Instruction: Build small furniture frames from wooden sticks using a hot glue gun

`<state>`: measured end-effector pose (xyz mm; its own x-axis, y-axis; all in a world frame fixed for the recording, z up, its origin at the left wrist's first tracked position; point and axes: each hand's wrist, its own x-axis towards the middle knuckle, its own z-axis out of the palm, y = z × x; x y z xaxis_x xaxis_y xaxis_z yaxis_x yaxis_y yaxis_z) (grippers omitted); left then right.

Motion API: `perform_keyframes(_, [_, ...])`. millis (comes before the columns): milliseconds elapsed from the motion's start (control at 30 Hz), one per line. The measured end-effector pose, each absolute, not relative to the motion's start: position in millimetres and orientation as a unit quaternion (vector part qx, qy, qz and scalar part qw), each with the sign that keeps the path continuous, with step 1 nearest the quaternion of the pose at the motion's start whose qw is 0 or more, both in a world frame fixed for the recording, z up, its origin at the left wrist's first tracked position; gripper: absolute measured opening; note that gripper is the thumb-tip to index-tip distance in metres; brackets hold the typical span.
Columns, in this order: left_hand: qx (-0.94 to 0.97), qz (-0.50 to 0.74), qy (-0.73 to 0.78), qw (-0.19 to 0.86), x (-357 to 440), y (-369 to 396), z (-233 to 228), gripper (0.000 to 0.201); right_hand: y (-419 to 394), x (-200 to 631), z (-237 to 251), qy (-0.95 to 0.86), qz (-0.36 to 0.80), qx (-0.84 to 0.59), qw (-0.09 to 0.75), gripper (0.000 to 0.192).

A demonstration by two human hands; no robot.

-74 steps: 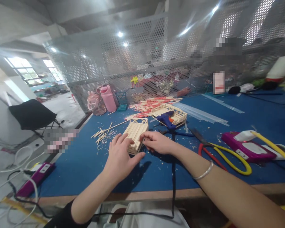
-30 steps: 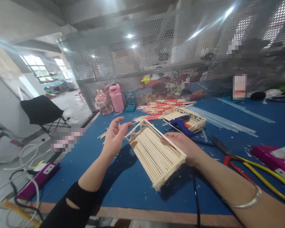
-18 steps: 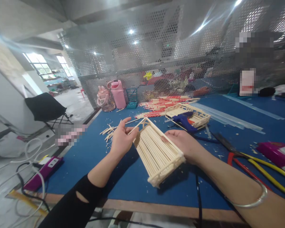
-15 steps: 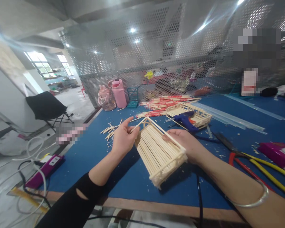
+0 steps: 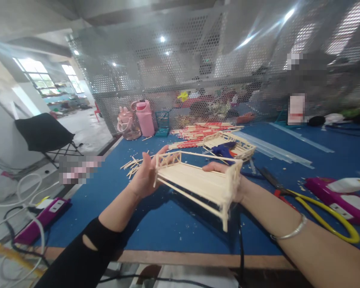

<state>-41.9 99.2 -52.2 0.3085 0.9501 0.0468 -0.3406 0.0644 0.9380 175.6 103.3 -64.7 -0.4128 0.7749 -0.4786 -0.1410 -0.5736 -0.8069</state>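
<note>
Table (image 5: 114,224): blue top, littered with wood chips; spreads from 9 o'clock to 3 o'clock under both hands.
Stick frame (image 5: 198,182): bed-like build of pale sticks, lifted clear of table, roughly level, at centre.
Second frame (image 5: 229,144): same sort, at 1 o'clock, blue glue gun (image 5: 223,151) lying on it.
Left hand (image 5: 145,176): at 9 o'clock end of stick frame, fingers curled on end rail, pinching it.
Right hand (image 5: 228,176): at 3 o'clock end, mostly hidden behind frame; cupping and supporting it, exact finger hold not visible.
Step in hand: likely inspection, frame turned side-on to check joints.
Next move: probably calls for steady two-handed support and gentle pressure on glued rails.
</note>
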Motion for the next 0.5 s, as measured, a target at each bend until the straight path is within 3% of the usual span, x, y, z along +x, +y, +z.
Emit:
perform_keyframes(200, [0.442, 0.441, 0.345, 0.701, -40.8, 105.8, -57.6, 0.044, 93.9, 167.5, -47.5, -0.272, 0.813, -0.392, 0.334, 0.041])
perform_keyframes(333, [0.427, 0.469, 0.353, 0.688, -39.3, 109.6, -56.7, 0.034, 85.2, 160.1, -40.0, -0.278, 0.810, -0.386, 0.342, 0.043])
perform_keyframes(500, [0.416, 0.518, 0.378, 0.644, -39.6, 116.9, -66.0, 0.030, 81.8, 154.5, -36.0, -0.247, 0.779, -0.384, 0.429, 0.029])
